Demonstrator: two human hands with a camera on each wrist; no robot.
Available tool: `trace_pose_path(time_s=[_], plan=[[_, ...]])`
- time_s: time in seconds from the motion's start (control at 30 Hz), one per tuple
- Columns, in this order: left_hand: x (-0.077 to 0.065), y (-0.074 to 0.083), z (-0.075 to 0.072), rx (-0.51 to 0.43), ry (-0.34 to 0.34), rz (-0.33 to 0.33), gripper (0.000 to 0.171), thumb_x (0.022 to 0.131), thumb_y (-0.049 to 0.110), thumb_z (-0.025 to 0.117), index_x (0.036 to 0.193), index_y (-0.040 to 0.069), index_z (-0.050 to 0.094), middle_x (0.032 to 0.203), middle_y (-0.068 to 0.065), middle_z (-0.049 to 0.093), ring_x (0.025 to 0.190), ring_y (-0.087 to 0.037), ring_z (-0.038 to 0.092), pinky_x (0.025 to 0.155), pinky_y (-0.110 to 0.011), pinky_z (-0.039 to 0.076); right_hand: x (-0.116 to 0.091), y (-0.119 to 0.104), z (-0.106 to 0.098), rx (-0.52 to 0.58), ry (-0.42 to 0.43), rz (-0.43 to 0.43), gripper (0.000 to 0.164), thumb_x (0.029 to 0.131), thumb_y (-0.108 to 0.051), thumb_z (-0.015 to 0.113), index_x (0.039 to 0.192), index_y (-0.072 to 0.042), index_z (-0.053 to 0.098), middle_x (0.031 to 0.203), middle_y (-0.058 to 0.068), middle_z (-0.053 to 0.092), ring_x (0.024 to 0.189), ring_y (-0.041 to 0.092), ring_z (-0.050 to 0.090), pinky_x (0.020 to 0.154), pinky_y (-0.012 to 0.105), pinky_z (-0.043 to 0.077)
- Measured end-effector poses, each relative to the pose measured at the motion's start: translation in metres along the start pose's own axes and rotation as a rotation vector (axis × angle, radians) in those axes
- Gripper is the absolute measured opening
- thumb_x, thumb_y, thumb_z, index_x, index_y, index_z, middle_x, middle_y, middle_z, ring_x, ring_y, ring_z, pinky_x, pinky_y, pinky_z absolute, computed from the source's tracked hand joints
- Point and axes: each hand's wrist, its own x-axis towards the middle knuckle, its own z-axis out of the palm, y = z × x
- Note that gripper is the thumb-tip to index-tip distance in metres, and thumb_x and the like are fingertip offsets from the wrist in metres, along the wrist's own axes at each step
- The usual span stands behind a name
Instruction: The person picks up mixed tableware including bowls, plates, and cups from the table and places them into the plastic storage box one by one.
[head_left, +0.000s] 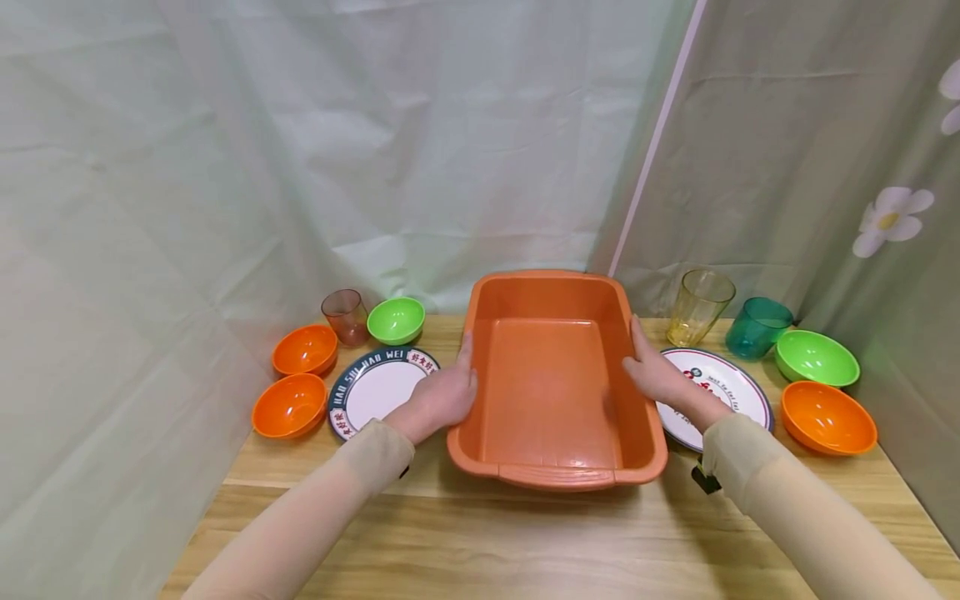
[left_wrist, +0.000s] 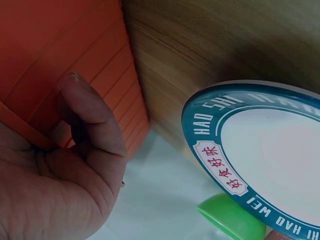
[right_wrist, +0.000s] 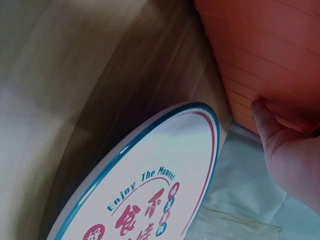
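Between both hands is an orange rectangular plastic basin [head_left: 547, 383] at the middle of the wooden table. My left hand [head_left: 447, 390] grips its left rim; in the left wrist view the curled fingers [left_wrist: 92, 112] press against the ribbed outer wall. On the opposite rim my right hand [head_left: 657, 377] holds on, with a fingertip [right_wrist: 261, 110] against the outside wall in the right wrist view. A white plate with a dark teal lettered rim [head_left: 378, 392] lies beside the left hand. Beneath the right forearm sits a second white plate [head_left: 738, 392] with red lettering.
On the left stand two orange bowls [head_left: 291, 406], a green bowl [head_left: 396, 322] and a reddish-brown cup [head_left: 347, 317]. The right side has a yellow glass [head_left: 699, 308], a teal cup [head_left: 757, 328], a green bowl [head_left: 817, 359] and an orange bowl [head_left: 828, 418]. Pale curtains [head_left: 450, 150] hang behind the table.
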Motion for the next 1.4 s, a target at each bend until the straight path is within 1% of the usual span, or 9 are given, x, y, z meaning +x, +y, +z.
trace_pose_path(time_s=[0.23, 0.5, 0.73, 0.83, 1.07, 1.17, 1.27, 1.37, 1.4], plan=[[0.004, -0.001, -0.001, 0.007, 0.010, 0.016, 0.070, 0.110, 0.023, 0.034, 0.164, 0.007, -0.008, 0.058, -0.008, 0.055, 0.047, -0.023, 0.055, 0.045, -0.040, 0.045, 0.004, 0.004, -0.001, -0.001, -0.004, 0.012, 0.082, 0.099, 0.002, 0.038, 0.156, 0.003, -0.021, 0.165, 0.027, -0.018, 0.152, 0.038, -0.009, 0.122, 0.052, -0.004], [0.009, -0.004, -0.001, 0.026, 0.014, 0.026, 0.071, 0.110, 0.024, 0.034, 0.163, 0.006, -0.008, 0.059, -0.008, 0.056, 0.051, -0.023, 0.056, 0.046, -0.041, 0.046, 0.007, 0.006, -0.002, 0.000, -0.003, 0.016, 0.082, 0.099, 0.002, 0.038, 0.156, 0.003, -0.021, 0.164, 0.027, -0.020, 0.152, 0.038, -0.011, 0.122, 0.053, -0.005], [0.011, -0.005, -0.001, -0.025, -0.006, 0.026, 0.069, 0.110, 0.024, 0.031, 0.163, 0.008, -0.010, 0.060, -0.009, 0.056, 0.049, -0.023, 0.057, 0.048, -0.039, 0.047, 0.007, 0.004, -0.002, 0.012, -0.015, 0.038, 0.082, 0.101, 0.001, 0.037, 0.156, 0.001, -0.023, 0.164, 0.025, -0.021, 0.152, 0.038, -0.010, 0.122, 0.053, -0.005], [0.011, -0.005, -0.002, -0.032, -0.005, 0.029, 0.070, 0.110, 0.024, 0.032, 0.163, 0.007, -0.010, 0.060, -0.010, 0.056, 0.049, -0.023, 0.057, 0.047, -0.039, 0.047, 0.008, 0.004, -0.002, 0.013, -0.014, 0.038, 0.081, 0.101, 0.001, 0.037, 0.156, 0.001, -0.023, 0.164, 0.025, -0.021, 0.152, 0.038, -0.010, 0.122, 0.053, -0.004], [0.012, -0.004, -0.003, -0.021, -0.027, 0.008, 0.070, 0.110, 0.026, 0.030, 0.163, 0.010, -0.012, 0.062, -0.009, 0.057, 0.053, -0.023, 0.058, 0.053, -0.041, 0.049, 0.009, 0.004, -0.002, 0.018, -0.009, 0.030, 0.081, 0.101, 0.001, 0.037, 0.156, 0.002, -0.023, 0.164, 0.026, -0.021, 0.152, 0.039, -0.011, 0.122, 0.053, -0.005], [0.012, -0.004, -0.002, -0.021, -0.017, 0.013, 0.070, 0.110, 0.025, 0.031, 0.163, 0.009, -0.011, 0.061, -0.009, 0.056, 0.052, -0.022, 0.058, 0.051, -0.040, 0.049, 0.008, 0.003, -0.002, 0.023, -0.006, 0.031, 0.081, 0.101, 0.000, 0.037, 0.156, 0.001, -0.022, 0.164, 0.026, -0.020, 0.152, 0.039, -0.010, 0.122, 0.052, -0.004], [0.012, -0.005, -0.001, -0.028, 0.000, 0.023, 0.070, 0.110, 0.024, 0.033, 0.164, 0.009, -0.009, 0.059, -0.009, 0.055, 0.048, -0.023, 0.056, 0.047, -0.040, 0.047, 0.008, 0.005, -0.002, 0.029, -0.001, 0.028, 0.081, 0.101, 0.001, 0.037, 0.156, 0.002, -0.022, 0.164, 0.026, -0.019, 0.152, 0.039, -0.009, 0.122, 0.053, -0.004], [0.012, -0.006, 0.000, -0.033, 0.004, 0.028, 0.071, 0.110, 0.024, 0.034, 0.164, 0.010, -0.010, 0.062, -0.011, 0.059, 0.052, -0.025, 0.059, 0.048, -0.041, 0.048, 0.009, 0.006, 0.000, 0.035, 0.009, 0.025, 0.081, 0.101, 0.001, 0.038, 0.157, 0.002, -0.021, 0.165, 0.026, -0.018, 0.152, 0.039, -0.008, 0.122, 0.052, -0.003], [0.012, -0.007, 0.000, -0.039, 0.001, 0.025, 0.071, 0.110, 0.025, 0.035, 0.164, 0.010, -0.010, 0.067, -0.014, 0.063, 0.056, -0.026, 0.062, 0.051, -0.042, 0.050, 0.009, 0.006, 0.001, 0.040, 0.011, 0.023, 0.081, 0.101, 0.001, 0.038, 0.157, 0.002, -0.021, 0.165, 0.026, -0.018, 0.152, 0.039, -0.009, 0.122, 0.052, -0.004]])
